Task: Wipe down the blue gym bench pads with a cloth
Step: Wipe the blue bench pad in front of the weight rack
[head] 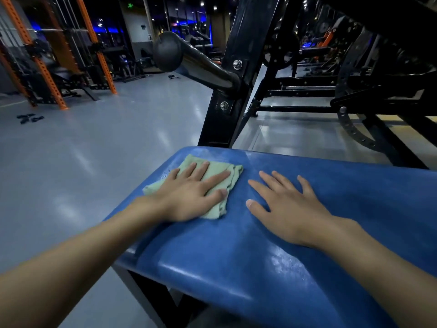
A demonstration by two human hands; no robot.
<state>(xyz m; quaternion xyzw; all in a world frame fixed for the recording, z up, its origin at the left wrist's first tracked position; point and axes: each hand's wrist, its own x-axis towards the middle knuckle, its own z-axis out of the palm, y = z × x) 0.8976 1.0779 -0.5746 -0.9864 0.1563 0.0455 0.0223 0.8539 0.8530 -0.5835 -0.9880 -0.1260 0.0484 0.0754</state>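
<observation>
Left hand [189, 192], centre-left of frame: flat, fingers spread, palm pressing a pale green cloth [212, 172] onto the blue pad [236, 263]. No grasp; the cloth is pinned under the palm, its crumpled edges showing past the fingertips and the wrist. Cloth sits near the pad's far left corner.

Right hand [286, 207], centre-right: also flat and open, fingers splayed, resting bare on the pad just beside the cloth, not touching it.

Pad fills the lower right of frame; glossy, with whitish scuffs near the far edge and lower right.

Directly behind the pad's far edge: a black upright [227, 98] with two bolts, carrying a black peg [189, 60] angled toward upper left. Black frame [354, 91] fills upper right. Grey floor [82, 150] at left; orange rack [42, 65] in upper left.
</observation>
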